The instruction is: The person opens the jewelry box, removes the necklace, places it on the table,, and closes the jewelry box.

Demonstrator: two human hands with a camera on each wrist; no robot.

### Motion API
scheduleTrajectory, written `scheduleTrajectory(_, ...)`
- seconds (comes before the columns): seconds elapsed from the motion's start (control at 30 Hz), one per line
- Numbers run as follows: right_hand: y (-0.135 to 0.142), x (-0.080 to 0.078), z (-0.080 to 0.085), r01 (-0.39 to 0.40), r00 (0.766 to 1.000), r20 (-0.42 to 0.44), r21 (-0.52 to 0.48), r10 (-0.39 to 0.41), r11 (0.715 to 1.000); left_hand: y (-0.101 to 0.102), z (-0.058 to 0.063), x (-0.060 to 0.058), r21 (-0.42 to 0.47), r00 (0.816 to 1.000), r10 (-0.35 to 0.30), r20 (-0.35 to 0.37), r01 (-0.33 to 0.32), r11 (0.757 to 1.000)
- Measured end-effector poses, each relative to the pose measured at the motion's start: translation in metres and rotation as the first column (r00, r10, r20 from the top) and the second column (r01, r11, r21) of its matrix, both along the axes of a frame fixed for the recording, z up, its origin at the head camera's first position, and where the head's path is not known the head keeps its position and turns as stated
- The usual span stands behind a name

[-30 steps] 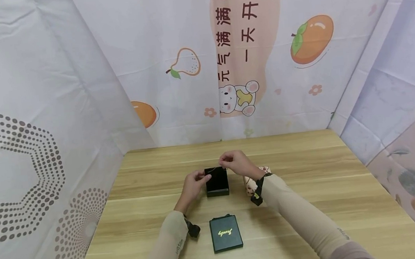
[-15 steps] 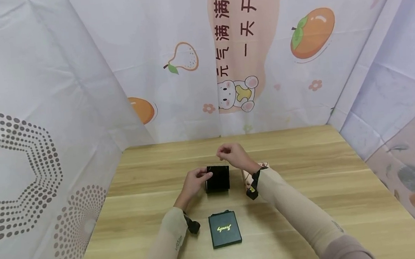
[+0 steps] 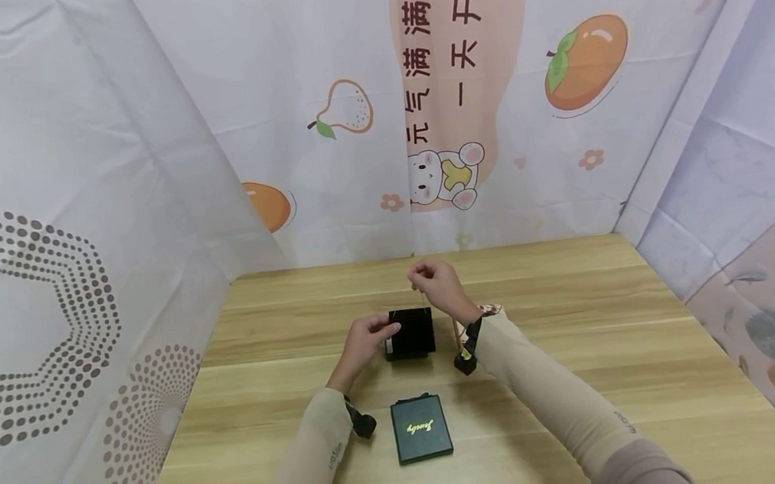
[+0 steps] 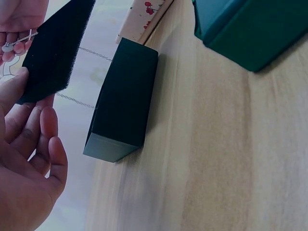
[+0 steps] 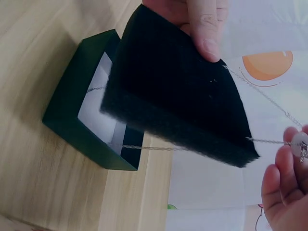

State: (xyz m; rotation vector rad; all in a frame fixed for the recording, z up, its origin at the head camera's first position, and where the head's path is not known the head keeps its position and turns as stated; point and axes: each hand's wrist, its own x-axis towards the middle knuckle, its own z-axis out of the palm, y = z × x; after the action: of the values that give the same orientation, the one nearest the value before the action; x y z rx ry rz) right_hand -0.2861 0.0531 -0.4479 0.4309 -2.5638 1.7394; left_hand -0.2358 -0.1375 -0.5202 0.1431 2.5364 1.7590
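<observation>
My left hand [image 3: 367, 342] pinches a black foam pad [image 5: 168, 77] by its edge, thumb on one face and fingers behind. The pad is tilted above an open dark green jewelry box base [image 4: 126, 94], whose white inside shows in the right wrist view. Thin silver necklace chain [image 5: 267, 141] runs through the pad, and lengths of it hang behind the pad down into the box. Beyond the pad's far edge, my right hand [image 3: 438, 282] holds the necklace at a small round whitish pendant [image 5: 299, 140], with the chain stretched between hand and pad.
A green lid [image 3: 421, 427] with gold "Jewelry" lettering lies on the wooden table [image 3: 282, 305] nearer to me. Partly behind my right wrist stands a cream floral box [image 4: 141, 19]. A printed curtain [image 3: 328, 201] borders the table's back edge.
The black pad, earlier lying inside the box, has come up out of it, tilted, in my left hand. My right hand has risen and moved farther back.
</observation>
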Motion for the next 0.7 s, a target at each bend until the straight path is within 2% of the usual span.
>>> scheduleTrajectory(0.17, 0.001, -0.002, -0.003, 0.069, 0.998, 0.012, -0.058, -0.069, 0.996, 0.001, 0.001, 0.000, 0.028, 1.000, 0.016, 0.000, -0.016, 0.999)
scheduleTrajectory(0.37, 0.004, -0.002, 0.002, 0.187, 0.982, 0.032, -0.123, -0.184, 0.975, -0.001, 0.001, 0.000, 0.041, 1.000, 0.019, 0.002, -0.019, 0.999)
scheduleTrajectory(0.57, 0.008, -0.003, 0.004, 0.253, 0.967, 0.075, -0.117, -0.245, 0.960, -0.001, 0.000, 0.001, 0.034, 1.000, 0.020, 0.002, -0.020, 0.999)
scheduleTrajectory(0.7, 0.011, -0.005, 0.006, 0.263, 0.964, 0.069, -0.139, -0.255, 0.955, -0.002, 0.001, 0.003, 0.026, 1.000, 0.029, 0.002, -0.029, 0.999)
